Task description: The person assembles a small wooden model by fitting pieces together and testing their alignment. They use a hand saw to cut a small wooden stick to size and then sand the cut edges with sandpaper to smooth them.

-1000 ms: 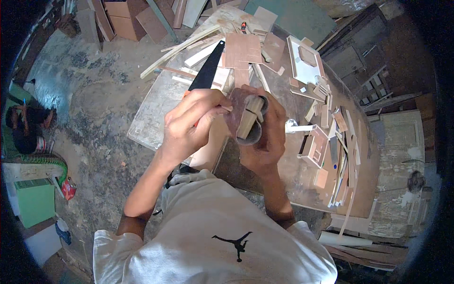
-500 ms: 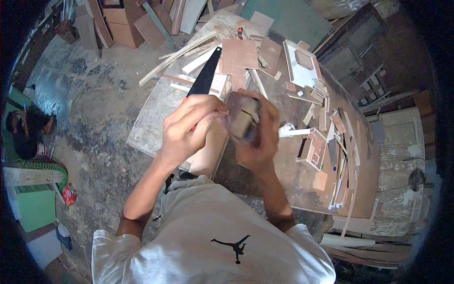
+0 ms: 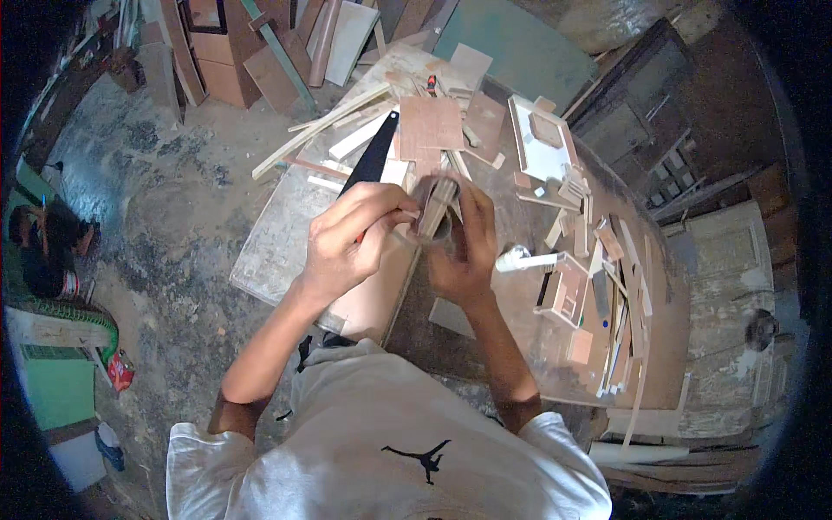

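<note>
Between my hands, above the workbench [image 3: 282, 230], is a blurred, brownish ring-shaped thing that looks like a roll of tape [image 3: 425, 187]. Wood strips seem to show through its middle. My right hand [image 3: 468, 253] is wrapped around its right side. At its left edge, the thumb and fingertips of my left hand [image 3: 348, 236] pinch together on it. A hand saw with a black blade [image 3: 373, 158] lies just beyond my left hand, its handle mostly hidden. Under my hands a pale board [image 3: 374, 299] reaches to the bench's near edge.
A thin brown panel [image 3: 431, 124] and wood strips [image 3: 347, 130] lie at the back of the bench. To the right are a small wooden box [image 3: 568, 290], a white bottle [image 3: 513, 258], a white-lined tray [image 3: 529, 143] and many offcuts. Boards lean along the far side.
The ring-shaped roll has turned in my right hand and now looks narrower, its middle facing me differently. Both hands stay close together. The whole view has shifted slightly.
</note>
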### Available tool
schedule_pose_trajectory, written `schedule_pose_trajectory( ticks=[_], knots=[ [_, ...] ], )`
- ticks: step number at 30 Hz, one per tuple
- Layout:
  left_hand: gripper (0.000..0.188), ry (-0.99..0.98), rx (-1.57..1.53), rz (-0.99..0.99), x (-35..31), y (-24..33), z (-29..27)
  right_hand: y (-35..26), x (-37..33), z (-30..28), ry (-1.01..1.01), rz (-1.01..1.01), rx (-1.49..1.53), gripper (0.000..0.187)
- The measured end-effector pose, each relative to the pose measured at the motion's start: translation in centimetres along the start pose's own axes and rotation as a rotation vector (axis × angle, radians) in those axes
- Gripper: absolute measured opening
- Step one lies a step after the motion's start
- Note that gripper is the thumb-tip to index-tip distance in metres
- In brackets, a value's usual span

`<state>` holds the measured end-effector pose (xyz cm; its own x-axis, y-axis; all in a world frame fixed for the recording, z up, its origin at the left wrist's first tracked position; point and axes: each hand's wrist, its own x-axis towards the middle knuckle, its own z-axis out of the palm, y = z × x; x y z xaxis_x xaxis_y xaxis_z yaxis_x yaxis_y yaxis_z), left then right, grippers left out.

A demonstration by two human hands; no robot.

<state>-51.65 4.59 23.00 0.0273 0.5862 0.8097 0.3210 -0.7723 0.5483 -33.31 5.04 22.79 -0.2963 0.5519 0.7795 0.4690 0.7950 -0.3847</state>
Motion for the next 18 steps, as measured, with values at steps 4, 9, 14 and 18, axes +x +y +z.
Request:
schedule_pose_trajectory(
  ticks=[4, 9, 14, 18],
  knots=[
    [0.023, 0.007, -0.013, -0.021, -0.3, 0.2, -0.1, 0.5, -0.4, 0.9, 0.037, 0.035, 0.068, 0.061],
    [0.023, 0.02, -0.012, -0.021, -0.5, 0.3, -0.2, -1.1, 0.1, 0.1, 0.0, 0.023, 0.011, 0.063],
    [0.022, -0.006, 0.02, -0.001, -0.3, -0.2, -0.2, -1.1, 0.2, 0.2, 0.03, -0.004, 0.021, 0.063],
    [0.022, -0.008, 0.025, 0.002, -0.6, 0.3, 0.0, 0.5, -0.6, 0.7, 0.008, 0.096, 0.033, 0.062]
  ],
)
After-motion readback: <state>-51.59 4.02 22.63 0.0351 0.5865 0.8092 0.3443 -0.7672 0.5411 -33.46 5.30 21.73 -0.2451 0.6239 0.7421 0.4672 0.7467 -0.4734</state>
